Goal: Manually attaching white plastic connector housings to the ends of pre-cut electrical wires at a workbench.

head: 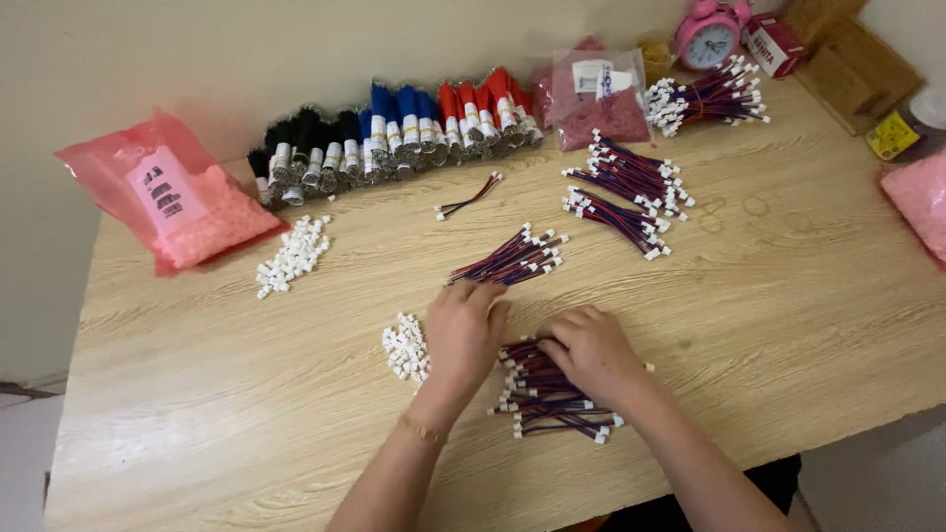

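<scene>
Left hand (pixel 461 330) fingers curled loosely, right hand (pixel 589 350) fingers pressing wire pile (pixel 552 399), near table edge (pixel 867 426)

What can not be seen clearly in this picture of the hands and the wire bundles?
- Head view: the right hand covers the middle of the wire pile, so its grip is unclear.
- Head view: the left hand hides its own fingertips; contact with the wire bundle is uncertain.
- The white connectors are too small to show detail.
- The pink bag is cut off by the right edge.
</scene>
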